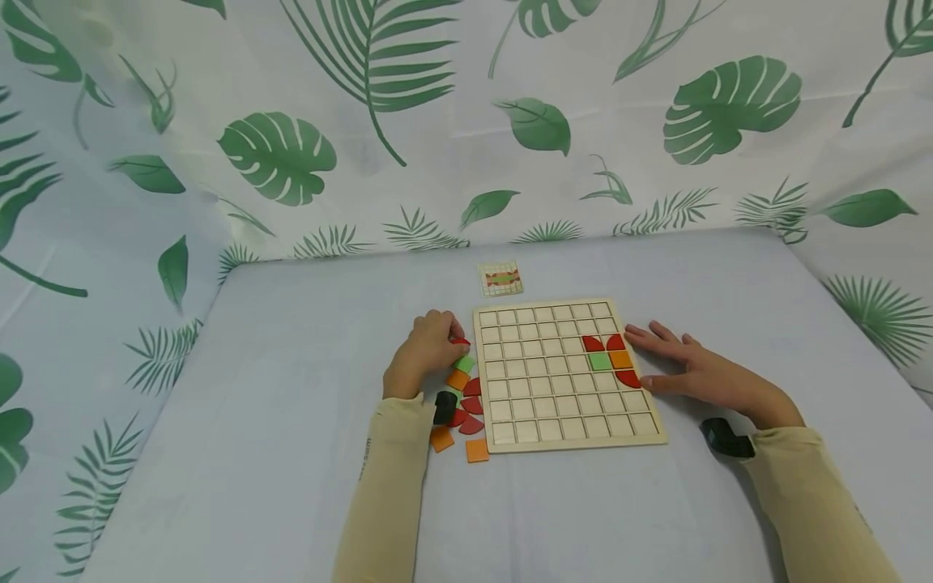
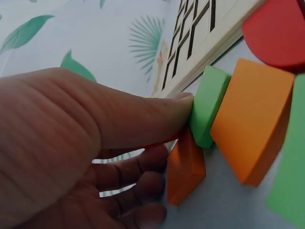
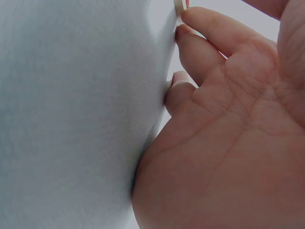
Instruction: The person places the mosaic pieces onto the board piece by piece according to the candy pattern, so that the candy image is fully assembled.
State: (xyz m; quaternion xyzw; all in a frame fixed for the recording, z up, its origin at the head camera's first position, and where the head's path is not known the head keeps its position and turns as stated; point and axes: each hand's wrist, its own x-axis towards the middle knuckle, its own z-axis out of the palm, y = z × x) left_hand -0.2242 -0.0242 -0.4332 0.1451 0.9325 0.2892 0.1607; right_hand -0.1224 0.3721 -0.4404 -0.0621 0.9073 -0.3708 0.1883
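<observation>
A square wooden grid board (image 1: 539, 389) lies on the table. On its right side sit red quarter-circle pieces, a green square (image 1: 600, 361) and an orange square (image 1: 620, 359). My left hand (image 1: 426, 348), left of the board, pinches a red quarter-circle piece (image 1: 460, 342) between thumb and fingers; in the left wrist view the thumb hides most of it. Close to the thumb tip are a green square block (image 2: 208, 106) and an orange block (image 2: 255, 119). My right hand (image 1: 707, 372) rests at the board's right edge with fingers spread, thumb beside a red piece (image 1: 628, 378).
Loose red, green and orange pieces, including an orange square (image 1: 477, 450), lie along the board's left edge. A small pattern card (image 1: 500, 278) lies behind the board. Leaf-printed cloth (image 1: 452, 162) hangs at the back and sides of the table (image 1: 291, 340).
</observation>
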